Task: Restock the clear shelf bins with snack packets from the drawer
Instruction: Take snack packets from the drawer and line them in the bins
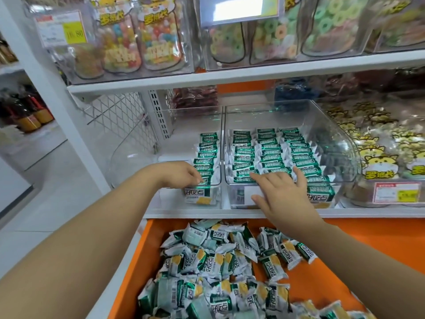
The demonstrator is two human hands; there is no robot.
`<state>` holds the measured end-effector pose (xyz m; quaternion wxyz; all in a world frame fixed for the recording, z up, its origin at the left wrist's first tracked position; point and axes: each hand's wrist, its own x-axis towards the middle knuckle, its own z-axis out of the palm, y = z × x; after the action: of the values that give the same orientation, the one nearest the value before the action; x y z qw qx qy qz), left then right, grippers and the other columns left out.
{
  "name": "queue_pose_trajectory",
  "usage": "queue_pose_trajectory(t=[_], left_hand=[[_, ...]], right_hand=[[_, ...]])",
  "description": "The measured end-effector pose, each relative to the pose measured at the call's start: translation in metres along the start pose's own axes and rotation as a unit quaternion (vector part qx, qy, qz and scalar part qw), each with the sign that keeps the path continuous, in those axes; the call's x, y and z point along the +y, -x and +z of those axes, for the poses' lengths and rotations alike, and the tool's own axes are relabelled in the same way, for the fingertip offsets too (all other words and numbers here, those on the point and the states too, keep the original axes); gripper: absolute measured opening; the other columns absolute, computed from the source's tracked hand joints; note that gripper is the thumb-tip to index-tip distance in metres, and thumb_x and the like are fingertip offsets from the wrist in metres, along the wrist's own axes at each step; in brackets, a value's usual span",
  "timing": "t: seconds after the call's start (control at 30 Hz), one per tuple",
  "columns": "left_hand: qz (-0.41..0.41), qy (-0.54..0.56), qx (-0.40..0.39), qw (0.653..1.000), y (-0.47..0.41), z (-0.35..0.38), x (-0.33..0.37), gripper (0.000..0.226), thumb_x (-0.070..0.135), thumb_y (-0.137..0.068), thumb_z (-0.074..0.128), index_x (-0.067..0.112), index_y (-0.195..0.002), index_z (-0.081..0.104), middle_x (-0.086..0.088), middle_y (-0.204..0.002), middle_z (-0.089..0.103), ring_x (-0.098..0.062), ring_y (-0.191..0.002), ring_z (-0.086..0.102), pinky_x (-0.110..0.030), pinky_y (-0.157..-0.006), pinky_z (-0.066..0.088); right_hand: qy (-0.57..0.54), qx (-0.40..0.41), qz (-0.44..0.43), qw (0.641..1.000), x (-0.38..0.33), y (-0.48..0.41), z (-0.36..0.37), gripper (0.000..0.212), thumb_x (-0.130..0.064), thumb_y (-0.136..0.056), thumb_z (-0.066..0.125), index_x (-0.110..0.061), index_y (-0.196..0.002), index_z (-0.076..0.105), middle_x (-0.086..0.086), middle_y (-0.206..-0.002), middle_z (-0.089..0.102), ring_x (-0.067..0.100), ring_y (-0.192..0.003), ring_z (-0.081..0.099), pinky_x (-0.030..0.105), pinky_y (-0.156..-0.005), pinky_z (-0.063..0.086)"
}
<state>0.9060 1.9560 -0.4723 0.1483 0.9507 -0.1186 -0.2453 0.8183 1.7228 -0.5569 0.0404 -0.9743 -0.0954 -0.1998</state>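
Your left hand [184, 174] pinches a packet [205, 180] at the front of the left bin [138, 143]; your right hand [281, 192] presses flat on the rows [269, 155] in the right bin [333, 125]. Push hard, and rows may topple.

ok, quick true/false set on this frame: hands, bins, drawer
1. The right bin holds three rows of green packets. True.
2. The left bin is filled across its whole width. False: it holds a single row along its right wall.
3. The right hand grips a packet above the drawer. False: its fingers lie spread and straight on the packets at the front of the right bin.
4. The left hand is at the front end of the left bin's row, fingers curled on the front packet. True.
5. The orange drawer holds nothing. False: loose packets are piled in it.
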Motion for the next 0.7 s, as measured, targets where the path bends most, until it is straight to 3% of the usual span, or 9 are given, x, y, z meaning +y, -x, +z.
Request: queue_pose_trajectory(t=[0.1, 0.23, 0.3, 0.4, 0.5, 0.57, 0.63, 0.7], left_hand=[[-0.064, 0.034, -0.014, 0.997, -0.003, -0.001, -0.005, 0.012, 0.032, -0.096, 0.053, 0.020, -0.099, 0.054, -0.001, -0.096, 0.055, -0.015, -0.086, 0.053, -0.026, -0.069, 0.037], [-0.098, 0.111, -0.064, 0.987, -0.008, -0.004, -0.011, 0.010, 0.027, -0.094, 0.059, 0.020, -0.088, 0.053, -0.004, -0.097, 0.059, -0.012, -0.074, 0.064, -0.019, -0.049, 0.031], [-0.097, 0.123, -0.061, 0.986, -0.009, -0.004, -0.007, 0.012, 0.025, -0.091, 0.064, 0.017, -0.095, 0.055, 0.000, -0.094, 0.060, -0.008, -0.063, 0.066, -0.019, -0.049, 0.038], [-0.097, 0.094, -0.029, 0.990, -0.014, 0.001, -0.002, 0.031, 0.028, -0.086, 0.070, 0.015, -0.109, 0.053, 0.004, -0.085, 0.056, -0.004, -0.056, 0.064, -0.024, -0.069, 0.053], [-0.088, 0.058, -0.003, 0.994, -0.025, 0.008, -0.002, 0.022, 0.030, -0.084, 0.071, 0.017, -0.085, 0.053, 0.001, -0.081, 0.060, 0.000, -0.043, 0.060, -0.019, -0.062, 0.053], [-0.085, 0.076, 0.006, 0.993, -0.030, 0.010, -0.004, 0.022, 0.028, -0.084, 0.072, 0.014, -0.079, 0.055, -0.004, -0.082, 0.065, -0.007, -0.051, 0.064, -0.026, -0.073, 0.058], [-0.078, 0.090, 0.006, 0.993, -0.030, 0.011, -0.004, 0.027, 0.031, -0.082, 0.073, 0.008, -0.088, 0.060, -0.010, -0.088, 0.068, -0.016, -0.062, 0.066, -0.032, -0.083, 0.057], [-0.065, 0.077, 0.007, 0.995, -0.026, 0.010, -0.005, 0.031, 0.038, -0.082, 0.072, 0.010, -0.090, 0.058, -0.007, -0.083, 0.065, -0.013, -0.062, 0.064, -0.028, -0.074, 0.054]], right_hand=[[0.012, 0.032, -0.003, 0.999, 0.001, 0.000, 0.002, 0.042, -0.039, -0.091, 0.054, -0.021, -0.129, 0.057, -0.002, -0.106, 0.068, 0.025, -0.103, 0.063, 0.048, -0.105, 0.009], [0.028, 0.068, -0.007, 0.997, 0.000, -0.001, 0.005, 0.049, -0.045, -0.088, 0.035, -0.022, -0.121, 0.063, -0.005, -0.094, 0.068, 0.022, -0.090, 0.066, 0.050, -0.102, 0.018], [0.030, 0.068, -0.007, 0.997, 0.001, 0.000, 0.007, 0.050, -0.045, -0.088, 0.032, -0.023, -0.121, 0.062, -0.006, -0.094, 0.068, 0.021, -0.089, 0.066, 0.051, -0.102, 0.018], [0.033, 0.067, -0.007, 0.997, 0.003, 0.000, 0.008, 0.050, -0.045, -0.088, 0.032, -0.023, -0.122, 0.062, -0.006, -0.094, 0.067, 0.021, -0.089, 0.066, 0.050, -0.103, 0.018], [0.034, 0.071, -0.009, 0.997, 0.002, 0.000, 0.009, 0.050, -0.045, -0.089, 0.031, -0.023, -0.122, 0.062, -0.006, -0.094, 0.067, 0.020, -0.088, 0.065, 0.050, -0.103, 0.018], [0.033, 0.071, -0.011, 0.997, 0.003, 0.000, 0.009, 0.050, -0.045, -0.089, 0.031, -0.023, -0.122, 0.061, -0.006, -0.094, 0.067, 0.021, -0.088, 0.065, 0.050, -0.103, 0.018], [0.032, 0.063, -0.008, 0.997, 0.003, 0.000, 0.009, 0.050, -0.045, -0.089, 0.031, -0.023, -0.122, 0.062, -0.006, -0.094, 0.067, 0.021, -0.088, 0.065, 0.050, -0.103, 0.018], [0.040, 0.053, -0.004, 0.998, 0.002, 0.000, 0.006, 0.047, -0.045, -0.089, 0.034, -0.023, -0.121, 0.062, -0.005, -0.094, 0.067, 0.021, -0.088, 0.065, 0.050, -0.103, 0.017]])
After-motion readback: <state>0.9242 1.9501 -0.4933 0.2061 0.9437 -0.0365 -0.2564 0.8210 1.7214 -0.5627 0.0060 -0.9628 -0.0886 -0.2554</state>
